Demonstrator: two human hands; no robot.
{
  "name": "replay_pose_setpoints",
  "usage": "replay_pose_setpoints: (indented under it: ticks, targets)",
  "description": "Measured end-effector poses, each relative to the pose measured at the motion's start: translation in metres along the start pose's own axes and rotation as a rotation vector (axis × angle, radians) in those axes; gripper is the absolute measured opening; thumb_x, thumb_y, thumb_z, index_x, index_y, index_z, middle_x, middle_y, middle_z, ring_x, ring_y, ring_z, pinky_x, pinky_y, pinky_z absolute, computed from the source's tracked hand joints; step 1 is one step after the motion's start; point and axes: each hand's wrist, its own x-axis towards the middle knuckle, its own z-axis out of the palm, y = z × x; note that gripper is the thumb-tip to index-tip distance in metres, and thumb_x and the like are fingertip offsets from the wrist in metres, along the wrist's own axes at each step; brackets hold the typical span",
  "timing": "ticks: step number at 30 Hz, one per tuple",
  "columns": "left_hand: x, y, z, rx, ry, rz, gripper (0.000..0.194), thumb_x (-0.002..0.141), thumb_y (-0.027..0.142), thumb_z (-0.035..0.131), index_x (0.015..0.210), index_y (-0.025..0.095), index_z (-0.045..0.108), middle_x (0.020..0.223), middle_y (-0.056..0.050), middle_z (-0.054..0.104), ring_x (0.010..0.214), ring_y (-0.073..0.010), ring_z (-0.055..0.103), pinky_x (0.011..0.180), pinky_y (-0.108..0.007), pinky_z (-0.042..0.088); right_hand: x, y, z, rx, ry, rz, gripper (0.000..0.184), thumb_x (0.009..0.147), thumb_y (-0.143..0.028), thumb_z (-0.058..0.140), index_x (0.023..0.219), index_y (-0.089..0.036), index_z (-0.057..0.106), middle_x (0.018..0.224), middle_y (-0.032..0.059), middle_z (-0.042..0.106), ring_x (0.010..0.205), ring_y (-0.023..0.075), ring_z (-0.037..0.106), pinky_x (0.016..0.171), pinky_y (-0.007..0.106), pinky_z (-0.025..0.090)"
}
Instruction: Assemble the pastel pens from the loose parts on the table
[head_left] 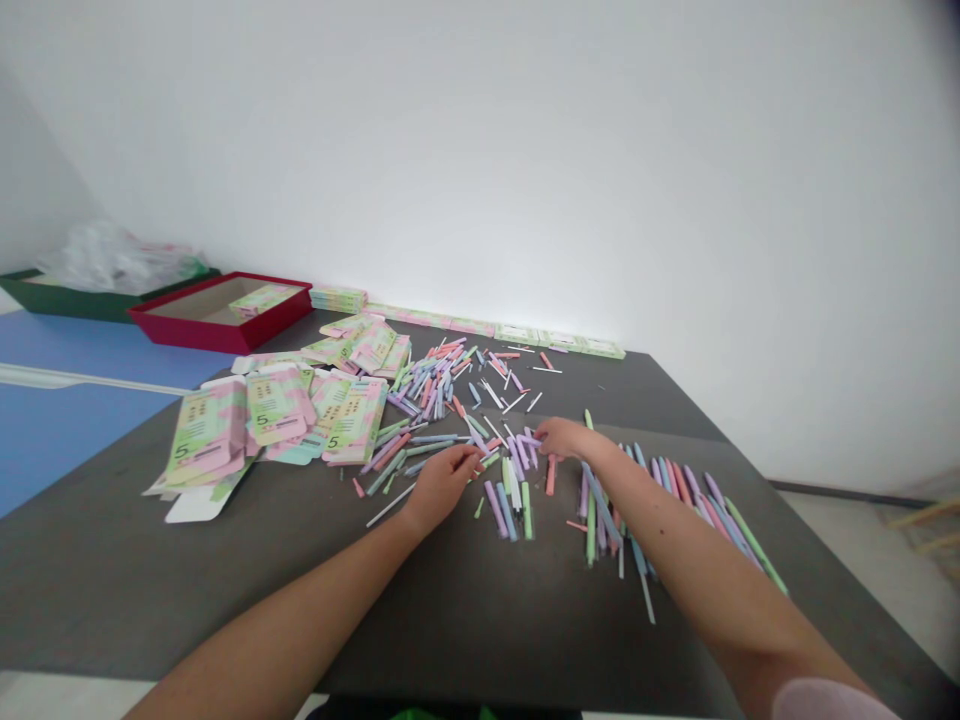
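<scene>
My left fingers (471, 461) are loosely bent, their tips down at the edge of a scatter of pastel paper sticks (442, 385), and I can't tell whether they are pinching one. My right fingers (551, 432) reach forward over lavender sticks (529, 450), drawn close together but not clenched into a fist; here too I can't tell whether anything is held. My left hand (441, 490) and right hand (574, 438) are near each other, with a short upright bunch of green, blue and lilac sticks (510, 505) just below the gap between them.

The sticks lie in pink, green, blue, lilac and white, crossing one another at all angles on the dark grey tabletop (225, 570). A looser fan of them (675, 490) spreads under and beyond my right forearm (675, 540), whose pink sleeve (821, 700) shows at the lower edge of the view. To the left of the scatter lie flat, printed green-and-pink cartons (277, 410), marked with a "5", overlapping one another. More cartons (480, 327) stand in a row along the white wall (480, 150). Beyond the far corner of the tabletop sit a red tray (217, 335) holding a carton and a green tray (75, 305) under a clear plastic bag (112, 258).
</scene>
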Motion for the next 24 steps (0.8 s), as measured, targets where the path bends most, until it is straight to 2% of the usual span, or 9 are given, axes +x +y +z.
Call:
replay_pose_setpoints:
  ticks: [4,8,12,16,19,24]
  targets:
    - [0.001,-0.001,-0.001,0.001,-0.006,-0.007,0.032,0.083,0.039,0.043,0.092,0.018,0.065,0.079,-0.003,0.068,0.069,-0.0170,0.060,0.068,-0.028,0.045,-0.010,0.000,-0.001,0.158,0.040,-0.089,0.018,0.076,-0.008,0.057,0.093,-0.012,0.063,0.078,0.0044,0.065,0.064,0.0123,0.061,0.059,0.022,0.049]
    - [-0.001,0.002,0.000,-0.047,-0.005,-0.021,0.032,0.082,0.039,0.044,0.092,0.017,0.065,0.078,-0.003,0.067,0.068,-0.0165,0.060,0.068,-0.027,0.045,-0.032,-0.004,0.006,0.339,0.010,-0.242,0.023,0.077,-0.013,0.056,0.099,-0.016,0.060,0.086,0.0028,0.066,0.070,0.0092,0.062,0.061,0.017,0.048]
    - [-0.005,0.012,0.004,-0.201,-0.059,-0.025,0.034,0.081,0.040,0.048,0.100,0.017,0.064,0.087,-0.004,0.068,0.076,-0.0168,0.059,0.072,-0.028,0.046,-0.058,-0.011,0.030,0.563,-0.094,-0.371,0.025,0.075,-0.023,0.060,0.099,-0.019,0.056,0.082,-0.0001,0.064,0.067,0.0094,0.062,0.057,0.018,0.048]
    - [-0.010,0.019,0.008,-0.398,-0.140,-0.034,0.033,0.081,0.038,0.050,0.099,0.016,0.065,0.100,-0.006,0.066,0.091,-0.0189,0.057,0.079,-0.029,0.046,-0.074,-0.015,0.058,0.894,-0.188,-0.507,0.032,0.067,-0.026,0.069,0.094,-0.018,0.056,0.078,-0.0014,0.062,0.068,0.0100,0.062,0.069,0.024,0.049]
    - [-0.011,0.020,0.008,-0.477,-0.136,-0.075,0.028,0.079,0.037,0.055,0.092,0.014,0.066,0.090,-0.005,0.067,0.084,-0.0170,0.057,0.080,-0.029,0.044,-0.081,-0.015,0.071,0.993,-0.210,-0.500,0.039,0.066,-0.028,0.070,0.101,-0.019,0.055,0.079,-0.0018,0.062,0.069,0.0108,0.062,0.073,0.028,0.050]
    - [-0.012,0.021,0.007,-0.484,-0.196,-0.097,0.023,0.076,0.038,0.058,0.080,0.015,0.063,0.078,-0.001,0.064,0.075,-0.0145,0.055,0.076,-0.028,0.043,-0.091,-0.015,0.078,1.060,-0.185,-0.431,0.040,0.065,-0.028,0.073,0.100,-0.019,0.056,0.077,-0.0029,0.061,0.068,0.0111,0.063,0.074,0.030,0.050]
